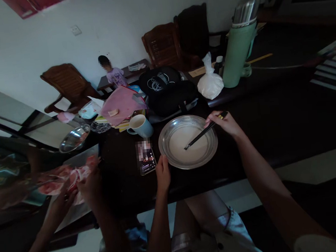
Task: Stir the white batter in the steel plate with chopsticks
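Observation:
A shallow metal bowl (pixel 192 164) sits on the dark table with a milky white liquid (pixel 179 142) in it. Its lower left rim is gripped by my left hand (pixel 162 173), thumb on top and the other fingers mostly hidden. My right hand (pixel 222 123) is closed around a pair of dark chopsticks (pixel 201 135) over the right rim. The chopsticks slant down to the left, their tips in the liquid near the bowl's middle. Just left of the bowl lies a phone (pixel 146 157) with a lit screen.
A blue mug (pixel 144 128), black bag (pixel 165 98), tied bag of white powder (pixel 210 84) and green thermos (pixel 238 53) stand behind the bowl. At left, another person's hands (pixel 88 188) handle raw meat (pixel 54 185) over a board (pixel 67 219), near a steel bowl (pixel 66 142).

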